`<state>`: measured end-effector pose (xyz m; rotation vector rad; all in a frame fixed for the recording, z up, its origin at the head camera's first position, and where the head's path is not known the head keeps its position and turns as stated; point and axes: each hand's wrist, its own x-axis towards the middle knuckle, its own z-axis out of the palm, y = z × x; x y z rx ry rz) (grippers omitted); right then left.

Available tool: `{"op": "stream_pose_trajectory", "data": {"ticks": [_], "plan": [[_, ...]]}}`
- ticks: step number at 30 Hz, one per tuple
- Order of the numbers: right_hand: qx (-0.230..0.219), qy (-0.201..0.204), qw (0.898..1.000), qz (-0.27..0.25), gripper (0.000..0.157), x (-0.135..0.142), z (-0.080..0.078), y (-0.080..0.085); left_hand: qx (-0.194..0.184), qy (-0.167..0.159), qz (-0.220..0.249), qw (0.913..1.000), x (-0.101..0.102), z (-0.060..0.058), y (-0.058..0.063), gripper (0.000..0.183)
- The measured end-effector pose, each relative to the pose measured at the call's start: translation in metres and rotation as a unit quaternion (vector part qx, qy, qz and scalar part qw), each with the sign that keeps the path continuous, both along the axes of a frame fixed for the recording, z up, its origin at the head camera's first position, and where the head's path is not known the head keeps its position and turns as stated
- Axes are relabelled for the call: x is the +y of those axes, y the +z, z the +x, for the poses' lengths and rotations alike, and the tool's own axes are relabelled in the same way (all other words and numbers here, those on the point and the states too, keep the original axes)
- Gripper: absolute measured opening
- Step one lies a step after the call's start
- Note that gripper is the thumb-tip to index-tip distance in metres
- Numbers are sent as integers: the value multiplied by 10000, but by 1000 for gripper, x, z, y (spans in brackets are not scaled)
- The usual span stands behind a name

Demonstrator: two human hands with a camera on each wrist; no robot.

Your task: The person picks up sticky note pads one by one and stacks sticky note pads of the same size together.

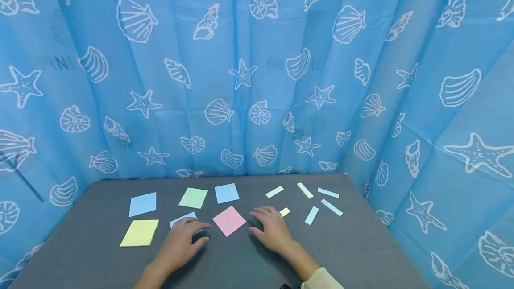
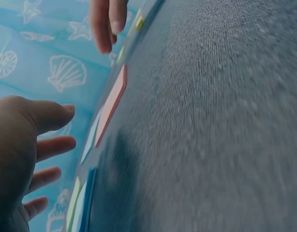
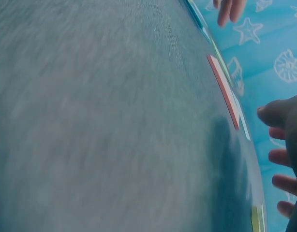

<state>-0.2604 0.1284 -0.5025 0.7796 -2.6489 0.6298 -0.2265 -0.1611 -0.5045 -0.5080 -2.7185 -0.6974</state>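
A pink square sticky-note pad (image 1: 229, 221) lies turned like a diamond between the two hands. My left hand (image 1: 180, 241) hovers above the dark cloth with fingers spread, holding nothing. It partly covers a blue sticky-note pad (image 1: 182, 218). To the right of the pink pad, my right hand (image 1: 274, 231) also hovers, thumb apart from the fingers, with nothing in it. Just beyond its fingers a small yellow strip pad (image 1: 284, 212) shows, partly hidden. Both wrist views show a gap and a shadow between hand (image 2: 18, 154) and cloth.
On the left lie a yellow pad (image 1: 139, 233), a blue pad (image 1: 143, 204), a green pad (image 1: 193, 198) and another blue pad (image 1: 226, 193). Several narrow green and blue strips (image 1: 331, 207) are scattered right. A blue shell-patterned curtain (image 1: 241, 124) borders the grey-covered table (image 1: 361, 244).
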Motion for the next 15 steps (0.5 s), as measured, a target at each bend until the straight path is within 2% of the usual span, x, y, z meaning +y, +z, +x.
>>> {"op": "stream_pose_trajectory", "data": {"ticks": [4,8,15], "plan": [[-281,-24,9990,349,40,-10,-3,-3,5,-165,-160,9997,9,-6,-5,29],[-397,-46,9980,482,38,-18,-5,-5,-136,-218,-485,9985,16,-11,-9,31],[-317,-94,9974,643,35,-29,-8,-9,-61,17,-871,9962,29,-18,-14,36]]}}
